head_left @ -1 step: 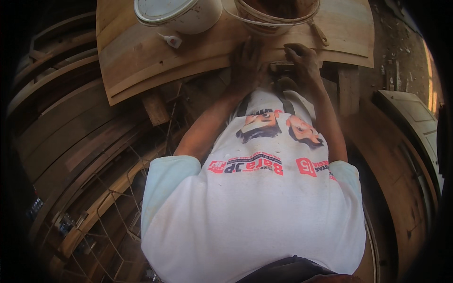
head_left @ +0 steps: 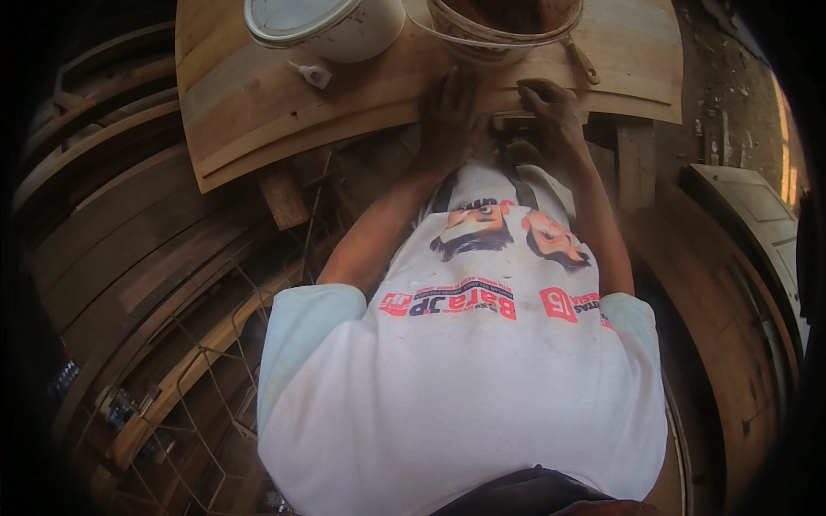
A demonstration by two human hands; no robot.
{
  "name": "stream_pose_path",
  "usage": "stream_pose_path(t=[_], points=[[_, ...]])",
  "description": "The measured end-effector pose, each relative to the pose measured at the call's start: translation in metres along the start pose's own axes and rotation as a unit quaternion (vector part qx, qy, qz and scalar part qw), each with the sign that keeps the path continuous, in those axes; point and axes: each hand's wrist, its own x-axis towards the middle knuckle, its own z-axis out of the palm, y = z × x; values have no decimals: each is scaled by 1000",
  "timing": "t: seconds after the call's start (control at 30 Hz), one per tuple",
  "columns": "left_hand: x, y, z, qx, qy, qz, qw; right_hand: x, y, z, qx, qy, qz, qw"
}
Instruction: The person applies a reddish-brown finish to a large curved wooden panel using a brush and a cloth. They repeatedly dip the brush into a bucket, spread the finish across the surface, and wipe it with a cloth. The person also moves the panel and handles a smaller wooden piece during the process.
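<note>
A pale wooden board (head_left: 249, 112) lies in front of me, with the edge of a second layer showing along its near side. My left hand (head_left: 449, 107) rests on the board near that edge, fingers stretched out flat, holding nothing I can see. Beside it, my right hand (head_left: 555, 112) is at the same edge with its fingers curled in. Whatever those fingers may hold is hidden. Just beyond both hands stands an open bucket (head_left: 490, 53), smeared brown inside. A wooden-handled tool (head_left: 585, 67) leans by its right side, its head out of sight.
A lidded white tub (head_left: 374, 34) and a small white glue bottle (head_left: 316, 76) are at the far left of the board. Wooden supports (head_left: 284, 199) hold it up. Stacked planks (head_left: 112, 224) and a metal wire rack (head_left: 202, 353) lie left; a pale panelled door (head_left: 757, 215) lies right.
</note>
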Motion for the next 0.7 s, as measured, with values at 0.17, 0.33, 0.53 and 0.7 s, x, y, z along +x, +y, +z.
stream_pose_path(t=[0.17,0.33,0.53,0.7], points=[[0,-1,3,7,-1,5,1000,2,2,0,-3,-7,-3,1000],[1,0,4,4,2,15,1000,9,26,2,94,-27,26,995],[0,-3,7,12,1,26,1000,3,-1,6,27,-26,25,999],[4,-1,10,35,5,33,999,4,23,5,100,-62,31,993]])
